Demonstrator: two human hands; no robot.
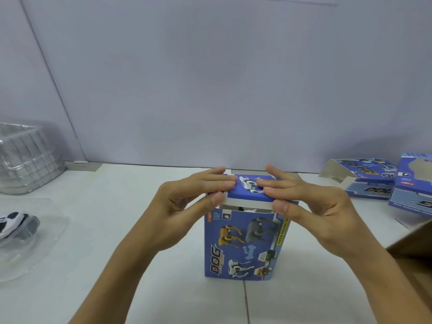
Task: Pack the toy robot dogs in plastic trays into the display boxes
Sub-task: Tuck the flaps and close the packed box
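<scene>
Both hands, left hand point(187, 202) and right hand point(311, 202), press box flap point(247, 187) flat-fingered; contents hidden.

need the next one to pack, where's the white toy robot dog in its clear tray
In the head view, the white toy robot dog lies in its clear plastic tray at the table's far left edge, before a transparent bin.

Printed cardboard display box point(243, 244), seemingly matt; clear glossy plastic tray point(28, 239); smooth white tabletop point(117, 206).
</scene>
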